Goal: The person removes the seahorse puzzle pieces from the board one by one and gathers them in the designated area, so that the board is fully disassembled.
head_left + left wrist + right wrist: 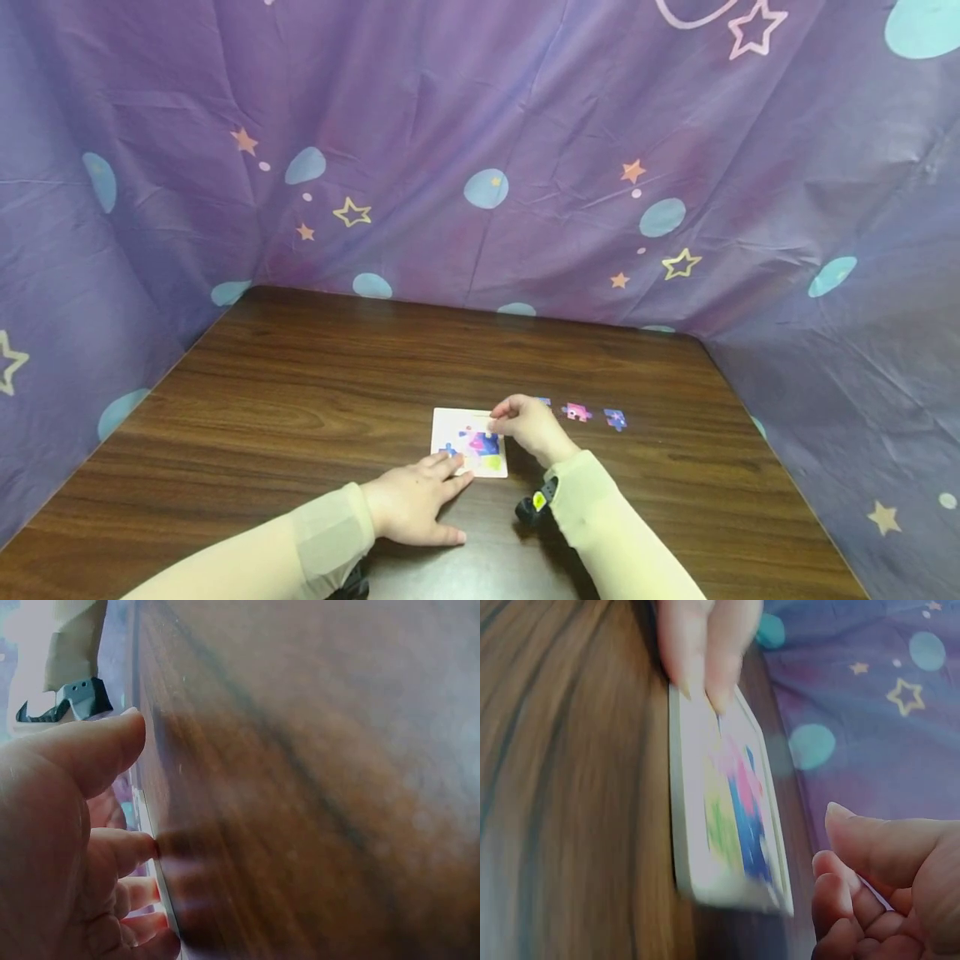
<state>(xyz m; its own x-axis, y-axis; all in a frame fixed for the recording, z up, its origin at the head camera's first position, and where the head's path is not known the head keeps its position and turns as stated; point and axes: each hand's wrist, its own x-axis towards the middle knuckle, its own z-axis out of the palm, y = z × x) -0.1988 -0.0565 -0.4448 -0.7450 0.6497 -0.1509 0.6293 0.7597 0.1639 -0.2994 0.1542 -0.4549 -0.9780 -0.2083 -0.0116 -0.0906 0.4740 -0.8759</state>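
A small white jigsaw puzzle board (444, 422), partly filled with blue, pink and green-yellow pieces, lies flat on the table. My left hand (422, 498) rests with spread fingers on its lower left part; in the left wrist view its fingertips (142, 844) touch the board's edge. Over the board's upper right corner is my right hand (534, 427), thumb and fingers loosely bent. In the right wrist view a gap shows between the right thumb (855, 829) and fingers, and no piece is visible there. To its right lie a pink puzzle piece (577, 412) and a blue puzzle piece (616, 418).
Another blue piece (544, 402) is partly hidden behind the right hand. The brown wooden table (315, 383) extends around the board. A purple curtain (420, 150) with stars and dots closes off the back and sides. Black wrist devices (534, 508) are worn on both arms.
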